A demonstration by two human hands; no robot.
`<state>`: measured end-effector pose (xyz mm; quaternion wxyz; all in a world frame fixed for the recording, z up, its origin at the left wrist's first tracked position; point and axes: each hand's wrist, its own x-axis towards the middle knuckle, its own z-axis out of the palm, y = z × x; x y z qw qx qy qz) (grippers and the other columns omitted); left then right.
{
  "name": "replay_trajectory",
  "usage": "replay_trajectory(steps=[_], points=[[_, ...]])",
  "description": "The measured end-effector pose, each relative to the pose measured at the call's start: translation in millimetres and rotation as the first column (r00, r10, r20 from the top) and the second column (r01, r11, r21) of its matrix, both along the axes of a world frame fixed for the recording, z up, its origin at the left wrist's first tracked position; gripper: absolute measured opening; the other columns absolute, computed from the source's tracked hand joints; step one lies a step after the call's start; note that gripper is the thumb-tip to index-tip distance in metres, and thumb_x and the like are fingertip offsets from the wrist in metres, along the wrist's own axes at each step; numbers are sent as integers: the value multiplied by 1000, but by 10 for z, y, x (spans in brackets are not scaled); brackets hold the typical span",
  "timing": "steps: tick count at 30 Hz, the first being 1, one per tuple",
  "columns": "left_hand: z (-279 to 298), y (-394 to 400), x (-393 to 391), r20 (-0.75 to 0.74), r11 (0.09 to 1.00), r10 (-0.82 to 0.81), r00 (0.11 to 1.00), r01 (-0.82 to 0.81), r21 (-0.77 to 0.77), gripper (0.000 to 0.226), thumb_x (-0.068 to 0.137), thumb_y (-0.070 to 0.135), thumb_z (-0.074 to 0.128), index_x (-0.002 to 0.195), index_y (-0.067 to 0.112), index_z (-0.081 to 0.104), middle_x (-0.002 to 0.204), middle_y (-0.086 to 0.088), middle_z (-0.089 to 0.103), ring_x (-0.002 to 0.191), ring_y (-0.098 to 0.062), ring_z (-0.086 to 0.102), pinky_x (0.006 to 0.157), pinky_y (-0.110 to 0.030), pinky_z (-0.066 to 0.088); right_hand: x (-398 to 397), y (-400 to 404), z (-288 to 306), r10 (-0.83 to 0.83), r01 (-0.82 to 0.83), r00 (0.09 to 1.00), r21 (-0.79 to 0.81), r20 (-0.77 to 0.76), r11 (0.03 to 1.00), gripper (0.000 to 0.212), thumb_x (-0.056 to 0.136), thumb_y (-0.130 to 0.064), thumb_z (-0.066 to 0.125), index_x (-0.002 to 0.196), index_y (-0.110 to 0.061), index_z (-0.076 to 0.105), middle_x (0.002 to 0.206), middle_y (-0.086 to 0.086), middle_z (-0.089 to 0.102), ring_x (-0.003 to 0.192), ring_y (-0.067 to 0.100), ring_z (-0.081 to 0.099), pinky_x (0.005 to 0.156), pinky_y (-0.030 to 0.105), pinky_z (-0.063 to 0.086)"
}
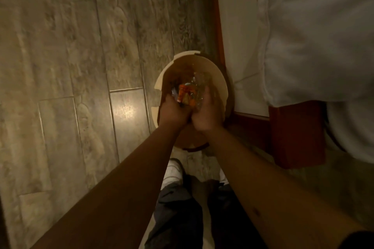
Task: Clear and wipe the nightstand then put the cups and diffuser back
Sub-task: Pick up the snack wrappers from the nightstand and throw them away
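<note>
head view, looking down over 2 outstretched forearms. at left lay a tiled floor [70, 66] carrying a bright glare patch. at centre, the left hand [174, 110] was clenched round a crumpled orange wrapper [185, 95], with a scrap of clear film showing just beside its knuckles. the right hand [204, 113], touching the left, curled its fingers round crinkled clear plastic [199, 84]; what that plastic was could not be told through the blur. both handfuls were held directly above the open mouth of a cream waste bin [162, 79] with a notched rim, standing on the floor just beside a red-brown bed frame [297, 133]. at right hung white bedding [313, 36]. the nightstand, cups and diffuser were not in view.

handling, as judged: the litter was light, soft and springy, with nothing fragile; film of this kind tends to be slippery and to cling to skin, so a whole-fist grasp round the bunched middle suited it better than a fingertip pinch at an edge. the clearing step appeared under way, wiping not yet begun.
</note>
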<state>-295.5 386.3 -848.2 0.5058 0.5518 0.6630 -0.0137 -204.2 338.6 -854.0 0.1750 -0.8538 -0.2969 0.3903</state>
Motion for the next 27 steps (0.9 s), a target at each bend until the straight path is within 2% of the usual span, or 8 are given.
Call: replay_trajectory(steps=[4,8,11,13,16,20,23,27], points=[[126,-17,-34,6,997,-39,999,39,67,84,77,44,76,140,11,33,137,-10,51,121,-30,52,98,-38,43,18,-28,123,12,-12,1000,10,15,1000,75,88,-21,59,151,-24,18,155,9,26,140,30,28,114,44,27],[439,-44,-108,83,992,-88,993,80,99,73,84,35,69,143,16,30,133,-5,53,115,-22,56,86,-26,38,47,-5,369,58,-59,998,-39,-30,997,75,88,-27,57,151,-26,15,151,10,33,136,32,34,106,50,38],[757,-36,-148,77,965,-219,973,205,162,61,90,36,61,143,22,33,119,-9,63,103,-25,62,78,-26,40,73,17,668,89,-91,996,-57,-31,994,81,85,-24,63,151,-25,17,150,9,35,136,31,35,107,48,38],[1048,7,-168,39,938,-305,952,293,186,57,92,36,57,142,24,34,116,-12,63,102,-31,62,79,-31,45,64,22,939,129,-129,991,-48,-21,990,78,85,-26,65,150,-23,22,149,7,36,135,30,36,108,46,37],[1695,34,-245,-71,858,-441,895,443,260,63,91,40,54,147,23,30,132,-14,52,115,-33,54,91,-44,48,47,-16,1575,229,-230,973,-21,-17,973,74,89,-34,60,151,-23,21,153,5,32,139,27,32,111,45,34],[2754,94,-345,-311,725,-505,805,591,354,74,88,56,50,150,26,22,154,-16,27,139,-37,28,100,-53,40,70,-83,2617,392,-393,919,3,31,920,76,89,-42,59,151,-20,20,155,7,28,140,27,31,109,46,35],[3622,175,-413,-329,696,-486,810,586,415,76,87,61,48,150,33,16,159,-13,18,144,-35,18,104,-57,37,109,-147,3450,481,-491,864,32,151,871,72,88,-40,57,148,-14,27,151,12,33,135,30,36,108,44,36],[4845,257,-492,-365,635,-476,800,600,486,79,85,65,49,150,39,12,160,-10,13,146,-33,14,108,-56,33,190,-204,4600,499,-536,801,25,331,844,76,85,-47,58,148,-23,24,153,10,30,138,32,31,108,44,33]])
